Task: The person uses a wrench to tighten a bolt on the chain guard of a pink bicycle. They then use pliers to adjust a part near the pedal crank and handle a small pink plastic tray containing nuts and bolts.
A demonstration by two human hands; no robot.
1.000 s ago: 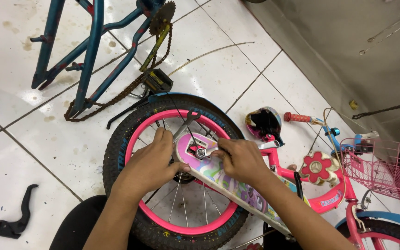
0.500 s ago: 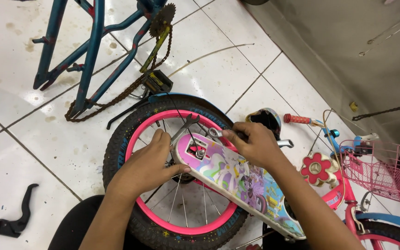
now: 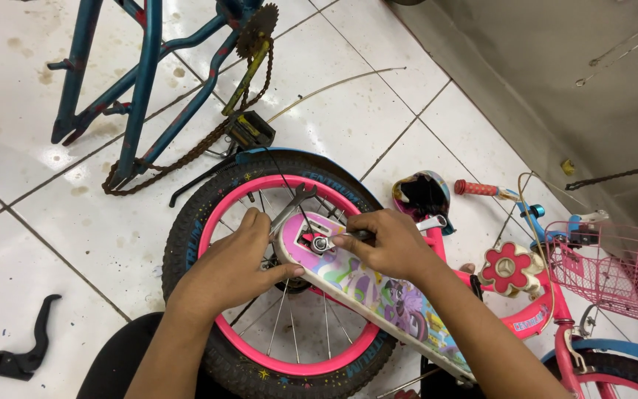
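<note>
white tile floor [image 3: 378,125]; left hand [image 3: 234,266] hides the wheel hub.

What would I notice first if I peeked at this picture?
First the bright pink wheel with its black tyre, low in the middle, where the left hand and right hand hold spanners at a colourful chain guard. To the right sits a pink basket, and at top left a blue bike frame on the white tiled floor.
</note>
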